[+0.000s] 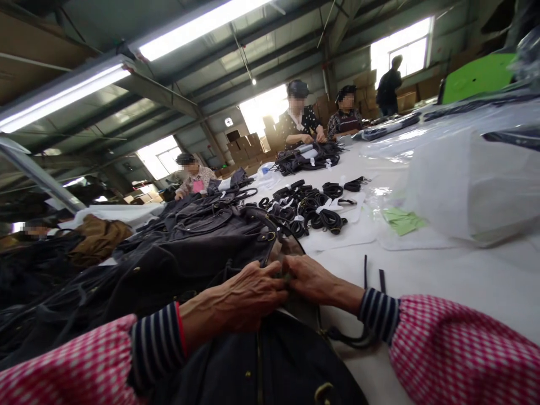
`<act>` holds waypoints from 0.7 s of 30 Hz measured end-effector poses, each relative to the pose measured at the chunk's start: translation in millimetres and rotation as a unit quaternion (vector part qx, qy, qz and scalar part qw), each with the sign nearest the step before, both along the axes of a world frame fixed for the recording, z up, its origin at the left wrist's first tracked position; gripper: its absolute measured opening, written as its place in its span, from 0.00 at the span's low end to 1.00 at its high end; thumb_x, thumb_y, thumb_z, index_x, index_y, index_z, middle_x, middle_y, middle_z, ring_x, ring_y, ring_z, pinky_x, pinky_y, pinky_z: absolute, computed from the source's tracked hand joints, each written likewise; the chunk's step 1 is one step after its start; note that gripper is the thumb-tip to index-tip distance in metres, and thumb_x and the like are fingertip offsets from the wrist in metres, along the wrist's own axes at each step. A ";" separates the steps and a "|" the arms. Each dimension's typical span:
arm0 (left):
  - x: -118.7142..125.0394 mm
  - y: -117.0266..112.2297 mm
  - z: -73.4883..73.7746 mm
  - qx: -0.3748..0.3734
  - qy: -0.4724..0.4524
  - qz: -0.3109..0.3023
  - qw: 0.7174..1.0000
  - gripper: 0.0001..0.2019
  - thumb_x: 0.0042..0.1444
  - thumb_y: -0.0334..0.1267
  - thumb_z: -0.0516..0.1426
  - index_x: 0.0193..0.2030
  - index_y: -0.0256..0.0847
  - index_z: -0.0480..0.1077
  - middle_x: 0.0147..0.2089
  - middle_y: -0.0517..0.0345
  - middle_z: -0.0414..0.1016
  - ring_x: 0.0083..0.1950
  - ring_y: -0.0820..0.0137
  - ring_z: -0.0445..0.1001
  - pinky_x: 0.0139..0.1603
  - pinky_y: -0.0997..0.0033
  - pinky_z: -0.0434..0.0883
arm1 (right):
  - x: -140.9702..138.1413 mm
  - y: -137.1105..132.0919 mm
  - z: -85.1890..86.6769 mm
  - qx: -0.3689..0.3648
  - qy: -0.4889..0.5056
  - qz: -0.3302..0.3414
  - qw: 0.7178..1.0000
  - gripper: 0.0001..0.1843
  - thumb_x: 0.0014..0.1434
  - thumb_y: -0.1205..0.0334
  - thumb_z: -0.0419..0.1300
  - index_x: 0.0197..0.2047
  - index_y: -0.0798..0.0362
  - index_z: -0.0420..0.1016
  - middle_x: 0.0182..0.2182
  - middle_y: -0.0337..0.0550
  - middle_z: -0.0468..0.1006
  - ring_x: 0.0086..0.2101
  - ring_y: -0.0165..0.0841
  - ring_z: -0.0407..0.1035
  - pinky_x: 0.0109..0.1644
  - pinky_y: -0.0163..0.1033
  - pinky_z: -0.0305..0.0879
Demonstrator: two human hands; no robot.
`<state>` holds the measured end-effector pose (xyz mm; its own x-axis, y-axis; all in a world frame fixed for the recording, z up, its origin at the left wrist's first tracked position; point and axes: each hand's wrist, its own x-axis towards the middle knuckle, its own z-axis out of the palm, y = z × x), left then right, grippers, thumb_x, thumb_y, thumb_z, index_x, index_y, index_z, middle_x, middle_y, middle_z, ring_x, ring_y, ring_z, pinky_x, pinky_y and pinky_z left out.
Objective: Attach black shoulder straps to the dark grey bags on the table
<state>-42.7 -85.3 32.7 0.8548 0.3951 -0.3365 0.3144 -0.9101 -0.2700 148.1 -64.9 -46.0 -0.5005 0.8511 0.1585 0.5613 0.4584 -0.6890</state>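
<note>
My left hand (248,295) and my right hand (310,278) meet fingertip to fingertip over a dark handbag (270,365) that lies in front of me on the white table (442,281). Both hands are curled, with the fingers pinched on the bag's top edge around a small part I cannot make out. Pink checked sleeve covers and striped cuffs cover both forearms. A thin black strap (365,270) of the bag lies on the table just right of my right wrist.
A heap of dark handbags (198,236) is piled to the left. Bundles of coiled black straps (312,208) lie farther along the table. A large clear plastic bag (468,185) and a green paper (403,220) sit at the right. Several other people work at the far end.
</note>
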 end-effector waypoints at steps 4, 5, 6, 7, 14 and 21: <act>-0.4 -1.5 0.0 0.001 0.006 0.014 1.000 0.20 0.52 0.34 0.61 0.52 0.46 0.66 0.52 0.55 0.73 0.59 0.56 0.62 0.50 0.57 0.61 | -0.4 7.8 -2.3 -0.049 0.045 0.032 0.997 0.06 0.54 0.73 0.58 0.34 0.57 0.76 0.32 0.44 0.80 0.33 0.33 0.72 0.34 0.34 0.57; -0.8 -1.5 0.0 0.007 0.008 0.012 1.000 0.21 0.52 0.34 0.62 0.53 0.46 0.66 0.53 0.55 0.73 0.59 0.56 0.62 0.50 0.57 0.61 | 0.2 8.7 -3.2 -0.067 0.053 0.035 0.996 0.06 0.54 0.72 0.58 0.33 0.57 0.76 0.31 0.43 0.80 0.31 0.33 0.71 0.33 0.33 0.57; -1.3 -1.4 -0.2 0.013 0.008 0.008 1.000 0.22 0.52 0.34 0.62 0.55 0.47 0.66 0.55 0.54 0.72 0.59 0.55 0.62 0.50 0.57 0.61 | 0.8 9.2 -4.1 -0.081 0.058 0.034 0.994 0.06 0.55 0.72 0.58 0.33 0.58 0.76 0.30 0.43 0.79 0.31 0.32 0.70 0.32 0.33 0.57; -2.0 -1.1 -0.6 0.019 0.005 0.004 1.000 0.24 0.52 0.35 0.62 0.56 0.48 0.65 0.57 0.54 0.71 0.60 0.55 0.61 0.51 0.57 0.61 | 1.3 9.5 -4.7 -0.088 0.058 0.031 0.994 0.06 0.55 0.73 0.57 0.33 0.58 0.76 0.31 0.43 0.79 0.30 0.31 0.70 0.31 0.32 0.57; -10.6 2.9 -12.3 0.030 0.002 0.009 0.999 0.23 0.51 0.32 0.63 0.54 0.49 0.67 0.55 0.55 0.70 0.56 0.57 0.63 0.49 0.59 0.62 | 5.9 9.1 -9.9 -0.100 0.075 0.051 0.991 0.13 0.49 0.80 0.52 0.35 0.57 0.70 0.30 0.39 0.76 0.28 0.27 0.67 0.30 0.31 0.57; -9.1 5.9 -22.2 0.038 -0.040 -0.010 0.998 0.15 0.61 0.28 0.59 0.52 0.50 0.69 0.54 0.61 0.74 0.57 0.62 0.64 0.46 0.62 0.60 | 4.2 10.6 -11.7 -0.209 0.174 0.038 0.962 0.04 0.51 0.74 0.59 0.28 0.56 0.70 0.23 0.35 0.72 0.21 0.26 0.64 0.25 0.31 0.55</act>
<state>-51.8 -79.4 10.4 0.8860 0.3994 -0.2356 0.3197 -0.8941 -0.3137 152.2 -54.3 -57.7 -0.5416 0.8404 -0.0200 0.2386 0.1309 -0.9622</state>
